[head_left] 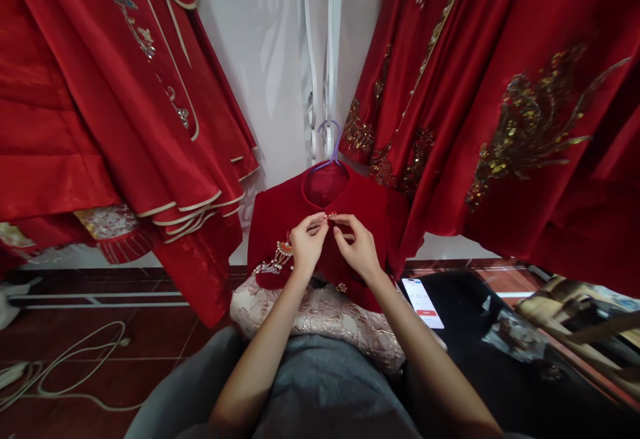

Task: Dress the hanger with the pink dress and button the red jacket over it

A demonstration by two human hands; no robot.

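Observation:
A red velvet jacket [273, 216] hangs on a purple hanger [334, 152] right before me, its lower part over a pale patterned fabric [320, 319] on my lap. Just under the collar, my left hand [307, 244] pinches one end of a small red-and-silver beaded ornament [330, 216]. From the other side, my right hand [359, 247] has its fingertips closed on the same ornament. Its exact kind is too small to make out. A beaded tassel piece [283, 250] decorates the jacket front left of my left hand. A gold floral bead [341, 287] sits lower, between my forearms.
Red embroidered garments [200, 159] hang at left, with more red sequinned garments [450, 126] at right. A lit phone [423, 302] and a clear plastic bag [515, 336] lie on a black surface [470, 372]. A white cable [75, 332] loops over the tiled floor.

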